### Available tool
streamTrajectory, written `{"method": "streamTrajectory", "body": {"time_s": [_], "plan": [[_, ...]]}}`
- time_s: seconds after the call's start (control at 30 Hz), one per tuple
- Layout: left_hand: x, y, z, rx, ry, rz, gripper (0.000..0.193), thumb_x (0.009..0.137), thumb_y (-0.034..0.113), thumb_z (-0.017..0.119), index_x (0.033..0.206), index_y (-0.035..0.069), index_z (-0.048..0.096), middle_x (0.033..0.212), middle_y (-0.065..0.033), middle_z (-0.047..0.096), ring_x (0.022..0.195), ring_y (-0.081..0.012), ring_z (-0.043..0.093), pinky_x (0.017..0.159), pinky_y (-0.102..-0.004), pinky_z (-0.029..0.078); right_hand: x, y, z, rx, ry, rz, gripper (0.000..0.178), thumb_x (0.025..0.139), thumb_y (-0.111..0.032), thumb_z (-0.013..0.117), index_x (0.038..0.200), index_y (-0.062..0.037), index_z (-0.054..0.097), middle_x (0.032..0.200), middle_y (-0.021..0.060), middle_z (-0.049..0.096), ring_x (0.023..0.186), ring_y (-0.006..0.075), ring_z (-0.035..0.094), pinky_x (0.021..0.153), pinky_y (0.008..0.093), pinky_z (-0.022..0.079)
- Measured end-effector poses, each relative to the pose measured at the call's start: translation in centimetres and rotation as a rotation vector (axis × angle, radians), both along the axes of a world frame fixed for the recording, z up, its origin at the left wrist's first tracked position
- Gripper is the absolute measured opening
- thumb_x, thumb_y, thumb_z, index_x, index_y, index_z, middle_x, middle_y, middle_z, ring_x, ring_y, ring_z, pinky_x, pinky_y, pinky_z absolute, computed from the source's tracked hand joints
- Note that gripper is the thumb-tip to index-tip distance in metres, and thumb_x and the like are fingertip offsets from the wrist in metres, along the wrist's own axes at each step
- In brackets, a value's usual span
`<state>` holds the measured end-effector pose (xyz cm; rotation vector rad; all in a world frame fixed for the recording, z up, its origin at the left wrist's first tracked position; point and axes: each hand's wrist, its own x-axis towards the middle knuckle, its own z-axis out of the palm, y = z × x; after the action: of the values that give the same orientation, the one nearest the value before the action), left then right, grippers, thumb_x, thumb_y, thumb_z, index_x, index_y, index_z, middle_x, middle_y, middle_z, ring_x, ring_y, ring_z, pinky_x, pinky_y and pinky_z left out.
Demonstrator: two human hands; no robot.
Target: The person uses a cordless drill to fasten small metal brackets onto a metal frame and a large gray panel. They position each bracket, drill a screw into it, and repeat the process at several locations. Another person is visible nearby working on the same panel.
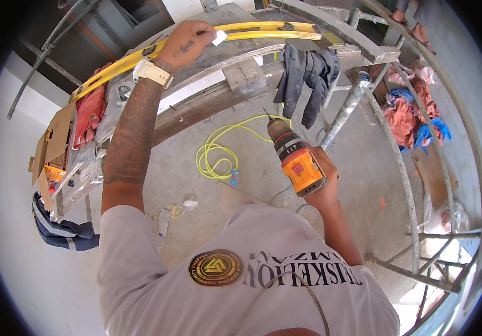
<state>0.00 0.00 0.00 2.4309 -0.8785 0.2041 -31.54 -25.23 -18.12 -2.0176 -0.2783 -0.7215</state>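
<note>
My left hand reaches over the plank platform, fingers closed on a small white piece whose kind I cannot make out. Right beside it, a long yellow spirit level lies along the platform, partly hidden behind my left hand and wrist. Lower down, my right hand is wrapped round the grip of an orange and black cordless drill. A thin bit sticks out of its chuck and points up toward the platform, touching nothing.
Dark cloth hangs over the platform's edge. A yellow-green cord lies coiled on the concrete floor. Scaffold pipes stand at the right. A cardboard box and red cloth are at the left. Another person's feet show at top right.
</note>
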Motion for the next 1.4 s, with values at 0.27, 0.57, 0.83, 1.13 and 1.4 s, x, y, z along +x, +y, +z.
{"method": "streamTrajectory", "body": {"time_s": [0.27,0.57,0.83,1.13,1.4], "plan": [[-5.4,-0.9,1.3,-0.160,0.031,-0.287,0.023,0.095,0.017,0.071,0.108,0.000,0.077,0.090,-0.0031,0.073,0.077,-0.0097,0.063,0.069,-0.0226,0.050,0.3,-0.4,-0.8,-0.031,-0.069,0.005,0.054,0.067,-0.009,0.085,0.119,0.0001,0.071,0.124,0.0201,0.071,0.103,0.0331,0.070,0.086,0.0403,0.056],[-10.5,-1.6,-0.4,0.066,-0.269,-0.288,0.024,0.087,0.019,0.077,0.108,0.008,0.077,0.096,-0.0121,0.076,0.083,-0.0269,0.072,0.075,-0.0350,0.057,0.3,-0.2,-1.4,-0.030,-0.068,0.006,0.057,0.066,-0.010,0.086,0.119,-0.0003,0.070,0.125,0.0201,0.071,0.102,0.0339,0.070,0.086,0.0403,0.056],[-11.8,-2.9,-1.4,0.402,-0.501,-0.396,0.018,0.085,0.015,0.072,0.099,0.008,0.066,0.091,-0.0111,0.066,0.088,-0.0339,0.067,0.071,-0.0456,0.055,0.3,0.5,-1.6,0.053,-0.082,0.019,0.054,0.067,-0.008,0.085,0.119,-0.0012,0.070,0.124,0.0184,0.071,0.103,0.0341,0.069,0.087,0.0399,0.056],[-12.8,-4.9,-3.3,0.187,-0.417,-0.210,0.019,0.086,0.003,0.069,0.104,0.007,0.067,0.091,-0.0127,0.067,0.082,-0.0324,0.067,0.070,-0.0417,0.054,0.5,1.3,-0.6,0.180,-0.081,-0.003,0.041,0.072,-0.005,0.084,0.110,-0.0010,0.070,0.112,0.0147,0.069,0.097,0.0297,0.070,0.087,0.0352,0.055],[-12.7,-3.6,-10.5,-0.109,-0.771,-0.179,0.022,0.080,0.004,0.078,0.102,0.009,0.074,0.092,-0.0070,0.069,0.080,-0.0282,0.067,0.068,-0.0379,0.055,2.2,1.7,-1.1,0.189,-0.120,0.018,0.041,0.074,-0.006,0.084,0.112,-0.0015,0.069,0.112,0.0141,0.069,0.100,0.0296,0.069,0.086,0.0358,0.055]]}}
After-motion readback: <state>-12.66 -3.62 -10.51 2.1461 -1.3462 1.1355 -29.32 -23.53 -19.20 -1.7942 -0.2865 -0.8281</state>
